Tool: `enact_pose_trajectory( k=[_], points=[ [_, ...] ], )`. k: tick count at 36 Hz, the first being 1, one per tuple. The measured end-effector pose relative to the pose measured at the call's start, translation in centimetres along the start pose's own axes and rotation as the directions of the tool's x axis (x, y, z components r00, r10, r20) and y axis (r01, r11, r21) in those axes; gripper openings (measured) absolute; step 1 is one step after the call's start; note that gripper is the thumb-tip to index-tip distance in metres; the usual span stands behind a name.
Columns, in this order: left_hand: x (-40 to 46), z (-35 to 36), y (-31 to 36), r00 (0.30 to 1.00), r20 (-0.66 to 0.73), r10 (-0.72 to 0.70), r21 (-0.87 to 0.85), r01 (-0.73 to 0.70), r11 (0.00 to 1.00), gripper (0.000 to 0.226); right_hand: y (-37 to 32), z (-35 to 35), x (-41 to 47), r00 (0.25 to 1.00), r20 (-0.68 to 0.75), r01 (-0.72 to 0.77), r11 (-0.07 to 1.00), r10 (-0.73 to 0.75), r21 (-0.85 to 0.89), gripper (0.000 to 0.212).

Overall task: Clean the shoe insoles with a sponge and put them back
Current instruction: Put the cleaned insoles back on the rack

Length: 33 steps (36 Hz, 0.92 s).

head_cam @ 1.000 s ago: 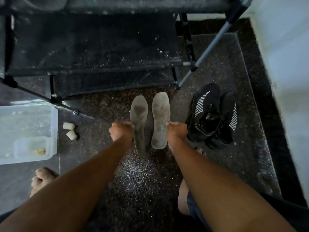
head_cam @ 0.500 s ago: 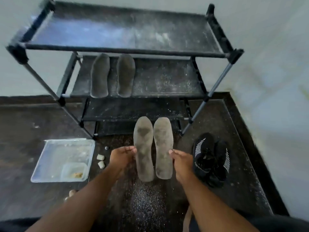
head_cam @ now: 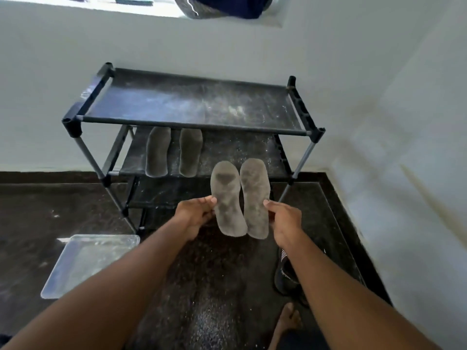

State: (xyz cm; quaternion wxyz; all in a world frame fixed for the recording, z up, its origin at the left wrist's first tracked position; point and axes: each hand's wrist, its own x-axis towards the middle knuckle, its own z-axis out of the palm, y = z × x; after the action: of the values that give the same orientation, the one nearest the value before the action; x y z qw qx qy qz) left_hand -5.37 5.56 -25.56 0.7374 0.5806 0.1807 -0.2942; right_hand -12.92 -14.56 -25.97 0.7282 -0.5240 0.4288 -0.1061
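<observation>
Your left hand (head_cam: 195, 214) pinches the left dusty grey foam insole (head_cam: 227, 198) by its edge; your right hand (head_cam: 284, 221) pinches the right grey insole (head_cam: 255, 197). Beyond stands the black fabric-shelved metal rack (head_cam: 192, 107), with two more grey insoles (head_cam: 174, 155) on its middle shelf.

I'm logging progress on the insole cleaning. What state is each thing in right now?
Left insole: dusty, held up by left hand.
Right insole: dusty, held up by right hand.
Second pair of insoles: lying flat on middle shelf.
Shoe rack: upright, dusty.
Plastic tray: on floor.
Black shoes: on floor, mostly hidden.
</observation>
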Motion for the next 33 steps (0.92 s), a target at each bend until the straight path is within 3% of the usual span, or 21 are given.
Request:
enact_pose_trajectory(
  k=[5, 9, 10, 13, 18, 23, 27, 33],
  points=[
    [2.4, 2.2, 1.7, 0.996, -0.083, -0.038, -0.068, 0.033, 0.997, 0.014, -2.3, 1.0, 2.7, 0.997, 0.001, -0.079, 0.996, 0.079, 0.033, 0.011],
    [4.1, 3.7, 3.0, 0.988, -0.146, -0.048, -0.156, 0.025, 0.987, 0.011, -3.1, 2.4, 5.4, 0.989, -0.014, -0.146, 0.986, 0.147, 0.082, 0.054],
    [4.5, 4.1, 3.3, 0.987, -0.156, -0.05, -0.174, 0.023, 0.984, 0.01, -3.3, 2.8, 5.9, 0.986, -0.018, -0.162, 0.983, 0.164, 0.087, 0.056],
    [5.4, 4.7, 3.8, 0.978, -0.19, -0.083, -0.213, 0.042, 0.976, 0.007, -3.7, 3.6, 7.2, 0.978, 0.019, -0.208, 0.974, 0.207, 0.09, 0.034],
    [4.8, 5.2, 2.7, 0.987, -0.097, -0.132, -0.342, 0.091, 0.935, 0.029, -3.4, 4.4, 8.8, 0.964, 0.085, -0.262, 0.957, 0.253, 0.121, 0.038],
    [1.8, 7.0, -1.2, 0.981, -0.062, -0.186, -0.347, 0.154, 0.925, 0.032, -2.4, 4.2, 10.7, 0.964, 0.093, -0.261, 0.953, 0.249, 0.151, 0.068],
    [0.4, 8.3, -2.1, 0.98, -0.126, -0.157, -0.323, 0.109, 0.94, 0.026, -2.7, 4.0, 7.9, 0.949, 0.151, -0.299, 0.944, 0.278, 0.137, 0.037],
    [-0.6, 8.8, -0.2, 0.987, -0.143, -0.068, -0.234, 0.033, 0.972, 0.009, -1.4, 2.1, 4.5, 0.925, 0.263, -0.308, 0.946, 0.272, 0.104, 0.04]
  ],
)
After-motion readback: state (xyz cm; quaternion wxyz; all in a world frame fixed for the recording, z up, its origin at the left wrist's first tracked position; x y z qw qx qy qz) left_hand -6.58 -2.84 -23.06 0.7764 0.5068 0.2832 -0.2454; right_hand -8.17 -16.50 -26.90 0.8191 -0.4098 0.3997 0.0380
